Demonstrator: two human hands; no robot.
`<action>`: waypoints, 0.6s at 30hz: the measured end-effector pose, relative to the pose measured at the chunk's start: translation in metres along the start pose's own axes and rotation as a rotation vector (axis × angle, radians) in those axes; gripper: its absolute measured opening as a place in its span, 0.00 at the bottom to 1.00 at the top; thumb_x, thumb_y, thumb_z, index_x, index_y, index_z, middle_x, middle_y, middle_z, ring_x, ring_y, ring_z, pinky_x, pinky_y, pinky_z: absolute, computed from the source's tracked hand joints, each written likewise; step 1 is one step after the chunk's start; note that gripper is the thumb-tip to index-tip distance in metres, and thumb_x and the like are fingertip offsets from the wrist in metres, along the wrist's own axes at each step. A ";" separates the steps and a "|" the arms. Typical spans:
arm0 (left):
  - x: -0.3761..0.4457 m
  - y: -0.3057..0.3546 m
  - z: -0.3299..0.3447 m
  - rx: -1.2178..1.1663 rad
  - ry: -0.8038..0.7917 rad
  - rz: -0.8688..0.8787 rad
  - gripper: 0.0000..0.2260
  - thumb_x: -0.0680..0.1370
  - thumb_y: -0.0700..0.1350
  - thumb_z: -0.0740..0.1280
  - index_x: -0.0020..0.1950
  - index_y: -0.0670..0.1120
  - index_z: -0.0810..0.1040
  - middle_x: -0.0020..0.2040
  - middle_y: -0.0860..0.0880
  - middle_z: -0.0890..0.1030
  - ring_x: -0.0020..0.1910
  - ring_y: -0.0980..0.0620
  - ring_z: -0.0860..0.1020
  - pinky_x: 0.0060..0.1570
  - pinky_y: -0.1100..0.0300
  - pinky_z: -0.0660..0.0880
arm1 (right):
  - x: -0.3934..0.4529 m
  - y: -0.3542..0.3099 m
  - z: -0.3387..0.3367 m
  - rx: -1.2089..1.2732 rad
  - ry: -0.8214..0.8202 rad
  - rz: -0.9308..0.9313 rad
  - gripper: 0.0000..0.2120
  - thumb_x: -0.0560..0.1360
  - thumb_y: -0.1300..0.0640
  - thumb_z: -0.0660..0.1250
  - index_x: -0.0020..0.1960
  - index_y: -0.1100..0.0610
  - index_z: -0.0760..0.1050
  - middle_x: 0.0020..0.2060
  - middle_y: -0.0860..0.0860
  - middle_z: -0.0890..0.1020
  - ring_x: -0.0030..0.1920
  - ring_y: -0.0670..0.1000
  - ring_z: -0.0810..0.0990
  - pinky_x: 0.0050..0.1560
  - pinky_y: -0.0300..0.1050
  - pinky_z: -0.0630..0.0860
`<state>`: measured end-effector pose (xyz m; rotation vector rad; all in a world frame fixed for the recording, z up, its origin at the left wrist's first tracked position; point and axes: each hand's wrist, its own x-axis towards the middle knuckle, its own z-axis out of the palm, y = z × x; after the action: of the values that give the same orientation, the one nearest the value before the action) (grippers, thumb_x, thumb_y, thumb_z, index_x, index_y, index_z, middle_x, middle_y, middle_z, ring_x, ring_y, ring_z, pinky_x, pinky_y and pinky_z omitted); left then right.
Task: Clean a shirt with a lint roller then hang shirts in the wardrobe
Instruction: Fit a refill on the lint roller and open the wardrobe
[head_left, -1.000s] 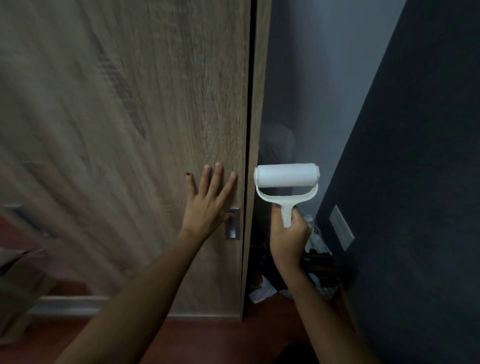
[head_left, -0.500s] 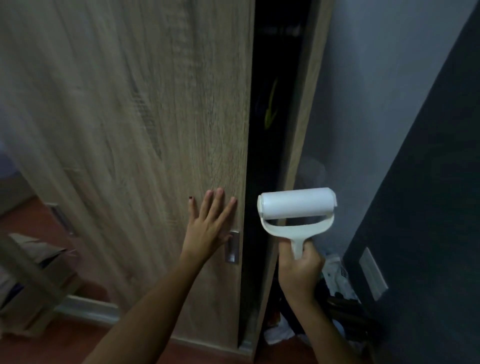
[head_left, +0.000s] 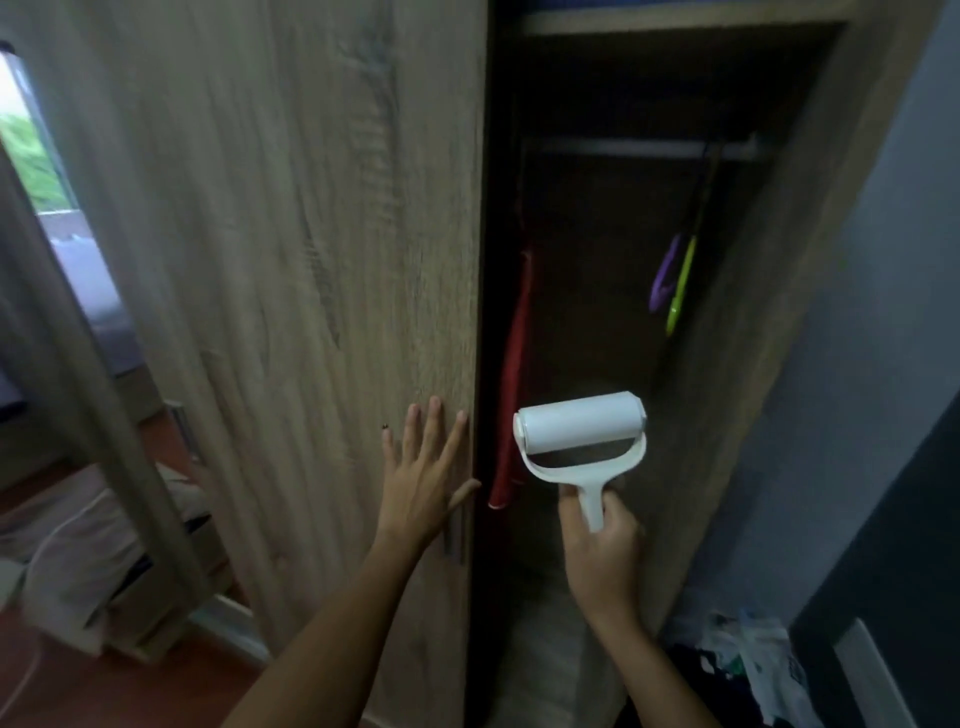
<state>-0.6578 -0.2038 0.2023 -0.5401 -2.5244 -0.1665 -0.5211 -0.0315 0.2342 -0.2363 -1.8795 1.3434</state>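
Left hand (head_left: 423, 488), fingers flat, is pressing the wardrobe door (head_left: 291, 312); right hand (head_left: 602, 551) is gripping a lint roller (head_left: 582, 431), possibly snagging the red garment (head_left: 511, 395).

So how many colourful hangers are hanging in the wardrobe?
2 that I can see: a purple hanger and a green hanger, side by side under the right end of the rail. The red garment on the left may hide another.

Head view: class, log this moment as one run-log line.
left hand flat on wardrobe door | right hand grips lint roller | wardrobe open | red garment hanging
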 end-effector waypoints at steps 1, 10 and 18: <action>0.002 -0.008 0.000 0.001 0.001 -0.008 0.45 0.72 0.67 0.62 0.78 0.51 0.41 0.78 0.43 0.42 0.77 0.39 0.44 0.69 0.32 0.52 | 0.002 -0.003 0.010 -0.001 -0.016 -0.009 0.16 0.74 0.63 0.69 0.30 0.64 0.70 0.23 0.56 0.74 0.25 0.52 0.72 0.27 0.50 0.70; 0.007 -0.077 -0.001 0.022 0.000 -0.105 0.48 0.69 0.61 0.70 0.78 0.50 0.43 0.78 0.42 0.52 0.75 0.39 0.57 0.66 0.33 0.57 | 0.021 -0.021 0.090 0.073 -0.146 0.030 0.18 0.75 0.50 0.66 0.31 0.58 0.69 0.23 0.53 0.72 0.25 0.54 0.72 0.26 0.49 0.67; 0.014 -0.141 -0.001 0.020 -0.051 -0.255 0.48 0.70 0.55 0.73 0.78 0.47 0.44 0.78 0.42 0.50 0.76 0.43 0.58 0.66 0.37 0.63 | 0.026 -0.033 0.138 0.012 -0.176 -0.012 0.16 0.76 0.58 0.67 0.32 0.63 0.70 0.24 0.56 0.73 0.25 0.49 0.69 0.26 0.42 0.64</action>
<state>-0.7256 -0.3280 0.2100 -0.2152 -2.6346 -0.2229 -0.6245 -0.1286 0.2588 -0.1033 -2.0133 1.4061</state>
